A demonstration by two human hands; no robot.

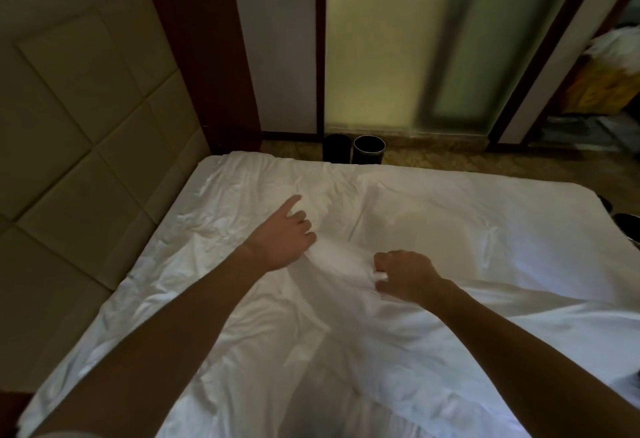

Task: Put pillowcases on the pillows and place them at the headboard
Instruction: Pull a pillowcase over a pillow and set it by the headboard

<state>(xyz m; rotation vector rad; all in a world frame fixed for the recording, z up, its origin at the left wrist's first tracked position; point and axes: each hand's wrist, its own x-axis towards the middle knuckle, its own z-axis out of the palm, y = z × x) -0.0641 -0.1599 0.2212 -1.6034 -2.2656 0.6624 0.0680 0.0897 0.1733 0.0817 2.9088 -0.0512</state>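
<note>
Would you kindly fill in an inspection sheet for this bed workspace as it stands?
Surface: bed, covered in a wrinkled white sheet.
Job's things: white fabric bunched between the hands; no pillow plainly seen.
Clutter: nothing seen.
Hands: left hand rests on the fabric, index finger straight, grip unclear; right hand grips a bunch of the fabric.
Cables: nothing seen.
Surroundings: padded headboard at left; two dark bins on the floor beyond the bed; frosted glass door; yellow bag at far right.

Creased white cloth bedding; padded matt headboard; dark wood post.
</note>
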